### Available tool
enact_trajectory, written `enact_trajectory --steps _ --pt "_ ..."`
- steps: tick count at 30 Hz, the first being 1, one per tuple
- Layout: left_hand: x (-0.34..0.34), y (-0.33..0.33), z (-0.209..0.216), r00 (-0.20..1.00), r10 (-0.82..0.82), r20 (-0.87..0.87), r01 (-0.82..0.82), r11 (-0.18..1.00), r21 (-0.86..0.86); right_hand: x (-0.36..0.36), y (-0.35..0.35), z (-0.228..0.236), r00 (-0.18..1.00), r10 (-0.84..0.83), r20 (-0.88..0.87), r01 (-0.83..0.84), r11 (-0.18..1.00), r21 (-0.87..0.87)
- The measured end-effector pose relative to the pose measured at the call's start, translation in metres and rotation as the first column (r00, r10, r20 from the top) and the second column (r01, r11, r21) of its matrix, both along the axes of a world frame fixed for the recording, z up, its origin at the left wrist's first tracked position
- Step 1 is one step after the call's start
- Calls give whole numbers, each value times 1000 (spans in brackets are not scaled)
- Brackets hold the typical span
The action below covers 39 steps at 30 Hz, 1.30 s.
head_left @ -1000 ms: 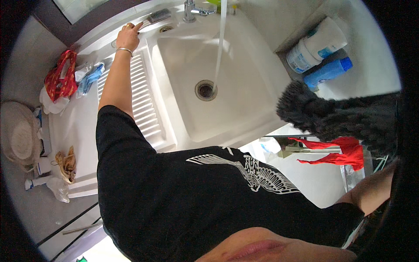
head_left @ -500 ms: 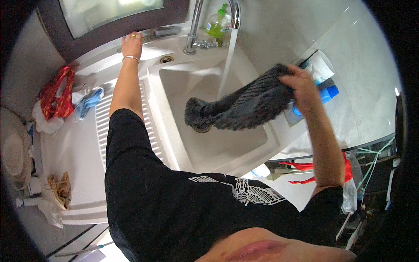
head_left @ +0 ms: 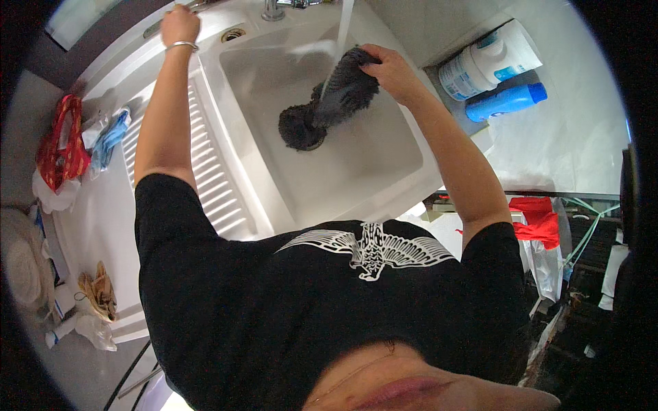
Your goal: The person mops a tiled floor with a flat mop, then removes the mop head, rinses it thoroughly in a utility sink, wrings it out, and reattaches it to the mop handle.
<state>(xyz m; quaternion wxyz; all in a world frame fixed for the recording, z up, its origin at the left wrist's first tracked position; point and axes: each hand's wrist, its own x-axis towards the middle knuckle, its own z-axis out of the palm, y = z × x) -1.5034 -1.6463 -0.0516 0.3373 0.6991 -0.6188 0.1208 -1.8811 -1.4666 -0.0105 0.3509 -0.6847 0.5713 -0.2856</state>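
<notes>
My right hand [head_left: 396,72] is closed on one end of a dark grey, ribbed wet cloth [head_left: 346,92]. The cloth hangs slantwise over the white sink basin [head_left: 363,178], its bunched lower end over the drain. A stream of water [head_left: 345,27] falls onto the cloth's upper part. At the far left, my left hand [head_left: 181,27] rests with curled fingers by the ledge under the window; whatever lies in them is hidden.
A ribbed washboard surface [head_left: 199,161] adjoins the basin on the left. Red [head_left: 62,154] and blue cloths [head_left: 107,142] lie beyond it. Right of the basin are a white bottle [head_left: 466,74] and a blue bottle [head_left: 507,103]. The faucet [head_left: 273,9] stands behind.
My right hand has moved left, bringing the cloth under the running water; the cloth now hangs shorter and more bunched. My left fingers have curled by the ledge. The view has shifted nearer.
</notes>
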Motion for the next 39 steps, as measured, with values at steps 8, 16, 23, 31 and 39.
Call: enact_trajectory --steps 8,16,23,31,39 --pt "-172 139 -20 569 -289 -770 808 368 460 26 -37 -33 831 5 -556 -322 820 -474" --pt "-236 161 -56 -522 170 -836 575 794 -197 18 -40 -46 824 387 414 -372 920 -121" --pt "-236 179 -60 -710 70 -701 420 841 -341 -21 -68 -92 988 143 -54 -152 962 -228" --pt "-245 169 -62 -694 -92 -714 175 941 -291 -2 -22 -133 940 248 236 -228 967 -112" --pt "-226 160 -71 -493 130 -860 570 795 -207 0 -10 -115 964 237 -122 -262 755 -601"
